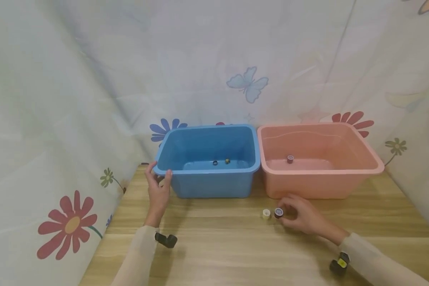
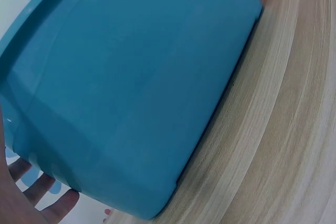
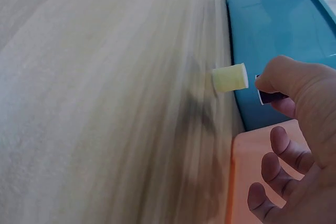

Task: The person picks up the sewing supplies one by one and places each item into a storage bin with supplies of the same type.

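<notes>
Dark-sided small cylinder (image 1: 279, 213) with a pale round end is pinched between thumb and forefinger of a person's right hand (image 1: 303, 215), in front of a pink rectangular plastic tub (image 1: 311, 185) on a wood-grain table (image 1: 214, 238).
Just beside it stands a pale yellow cylinder (image 1: 266, 215). The left hand (image 1: 159, 195) grips the near left corner of a blue rectangular plastic tub (image 1: 212, 185), thumb over the rim. Inside the blue tub lie a small dark piece (image 1: 215, 163) and a small yellowish piece (image 1: 227, 161); inside the pink one, a small purplish cylinder (image 1: 290, 159).
</notes>
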Available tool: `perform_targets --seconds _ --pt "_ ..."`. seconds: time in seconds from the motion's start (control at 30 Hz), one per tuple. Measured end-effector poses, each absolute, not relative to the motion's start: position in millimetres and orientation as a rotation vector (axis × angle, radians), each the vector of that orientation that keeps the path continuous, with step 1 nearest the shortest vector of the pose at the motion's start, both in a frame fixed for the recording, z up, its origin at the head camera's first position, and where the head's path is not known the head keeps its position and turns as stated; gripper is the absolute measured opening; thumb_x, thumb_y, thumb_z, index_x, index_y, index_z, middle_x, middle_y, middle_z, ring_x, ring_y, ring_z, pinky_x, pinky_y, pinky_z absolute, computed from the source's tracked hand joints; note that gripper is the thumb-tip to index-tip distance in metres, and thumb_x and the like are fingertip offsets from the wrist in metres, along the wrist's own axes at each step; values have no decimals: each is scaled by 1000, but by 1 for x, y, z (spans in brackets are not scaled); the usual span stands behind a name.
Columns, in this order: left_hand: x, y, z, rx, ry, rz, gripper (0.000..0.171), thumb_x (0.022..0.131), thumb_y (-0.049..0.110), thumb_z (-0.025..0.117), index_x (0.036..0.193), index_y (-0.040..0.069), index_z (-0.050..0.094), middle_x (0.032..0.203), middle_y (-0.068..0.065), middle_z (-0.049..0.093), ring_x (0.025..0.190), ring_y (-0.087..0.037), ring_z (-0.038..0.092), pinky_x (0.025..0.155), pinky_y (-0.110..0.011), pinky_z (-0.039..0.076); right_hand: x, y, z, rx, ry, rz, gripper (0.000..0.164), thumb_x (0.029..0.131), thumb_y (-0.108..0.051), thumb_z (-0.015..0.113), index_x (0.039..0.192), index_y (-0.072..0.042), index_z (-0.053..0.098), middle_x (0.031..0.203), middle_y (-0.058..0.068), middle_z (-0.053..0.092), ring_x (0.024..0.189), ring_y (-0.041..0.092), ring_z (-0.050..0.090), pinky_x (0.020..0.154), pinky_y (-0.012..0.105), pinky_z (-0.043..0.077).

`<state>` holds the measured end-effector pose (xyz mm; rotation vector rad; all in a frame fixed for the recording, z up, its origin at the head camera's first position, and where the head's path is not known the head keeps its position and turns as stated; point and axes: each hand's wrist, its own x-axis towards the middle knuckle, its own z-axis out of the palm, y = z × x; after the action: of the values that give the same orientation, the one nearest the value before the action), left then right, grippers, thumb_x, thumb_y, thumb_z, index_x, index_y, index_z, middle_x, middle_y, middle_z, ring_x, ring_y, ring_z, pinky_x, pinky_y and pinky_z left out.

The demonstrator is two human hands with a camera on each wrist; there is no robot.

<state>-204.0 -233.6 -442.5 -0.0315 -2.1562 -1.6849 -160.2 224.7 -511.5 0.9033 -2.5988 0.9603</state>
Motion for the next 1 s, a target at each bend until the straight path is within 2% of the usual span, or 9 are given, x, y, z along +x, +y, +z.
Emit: perform_targets --seconds 0.27,0.5,0.73,1.0 --pt "-205 -233 -445 -37 -2154 -1686 68 104 34 60 156 13 22 156 -25 37 131 -43 46 105 -61 39 -157 226 -500 877 -2602 957 41 72 -18 92 99 -34 66 98 -18 58 91 12 58 83 37 51" --pt "-205 -234 -446 -38 -2142 -1684 67 104 32 60 156 13 23 154 -27 39 130 -44 47 104 -61 40 -156 225 -492 904 -2564 981 42 71 -14 91 100 -32 66 90 -3 60 81 16 55 69 31 47" --pt "-203 -233 -445 -43 -2144 -1679 67 104 32 60 156 13 23 154 -27 39 130 -44 47 103 -61 41 -154 225 -482 941 -2530 983 42 71 -11 89 100 -32 66 87 -3 57 78 15 53 65 29 45" --pt "-202 -232 -442 -27 -2147 -1669 66 104 32 60 155 11 23 154 -28 39 130 -43 48 101 -61 43 -150 227 -467 944 -2562 955 40 73 -12 89 99 -32 67 89 -4 57 80 14 54 66 28 46"
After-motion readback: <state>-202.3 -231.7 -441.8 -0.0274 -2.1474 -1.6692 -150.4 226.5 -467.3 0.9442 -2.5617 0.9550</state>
